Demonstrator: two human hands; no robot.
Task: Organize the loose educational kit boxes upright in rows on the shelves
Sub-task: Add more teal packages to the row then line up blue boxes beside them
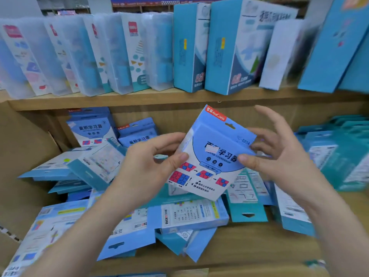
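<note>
Pinching kit box (209, 132), left hand (145, 166), right hand (279, 156), title (227, 154) partly covered

I see bright, even, bluish light, soft shadow under the upper shelf (139, 100). The far boxes (111, 52) up there smear; edges bow outward; the held box (211, 160) reads sharp.

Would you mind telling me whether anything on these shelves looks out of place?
Yes. The kit boxes on the lower shelf lie flat in an overlapping heap, unlike the standing row above.
</note>
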